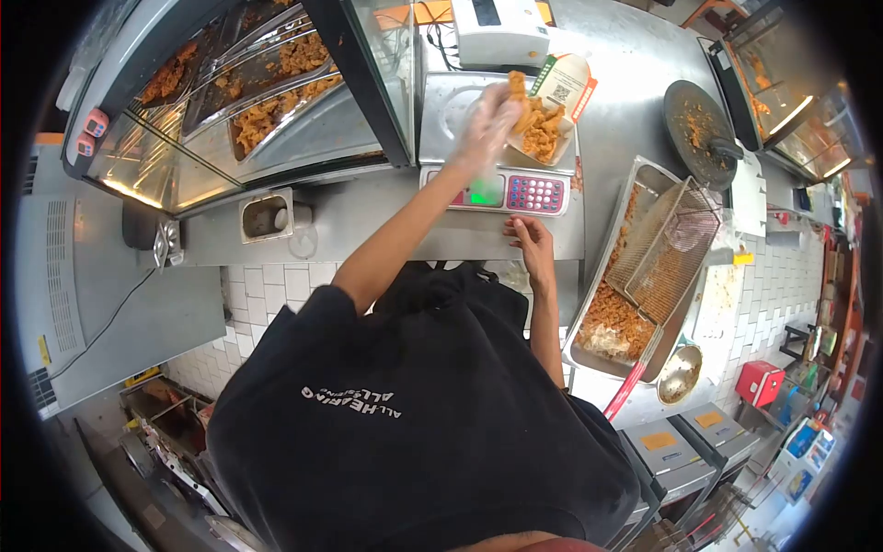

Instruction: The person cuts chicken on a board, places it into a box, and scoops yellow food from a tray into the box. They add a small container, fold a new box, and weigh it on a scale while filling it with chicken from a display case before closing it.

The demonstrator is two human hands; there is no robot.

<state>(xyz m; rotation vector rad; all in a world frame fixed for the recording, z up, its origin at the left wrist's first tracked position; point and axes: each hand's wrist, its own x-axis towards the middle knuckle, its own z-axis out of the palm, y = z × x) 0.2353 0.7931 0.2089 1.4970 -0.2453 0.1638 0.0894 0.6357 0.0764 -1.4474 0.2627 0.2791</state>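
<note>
My left hand, in a clear plastic glove and slightly blurred, is over the scale and closed on a piece of fried food. Just right of it, a paper box with a printed open flap holds more fried pieces. The box rests on the metal scale, whose pink-framed keypad and green-lit display face me. My right hand is bare, by the scale's front edge. Its fingers are loosely bent and apart, and nothing shows in them.
A glass cabinet with trays of fried food stands left. A small metal container sits below it. To the right are a crumb-filled tray with a wire basket and a dark round pan. A white machine stands behind the scale.
</note>
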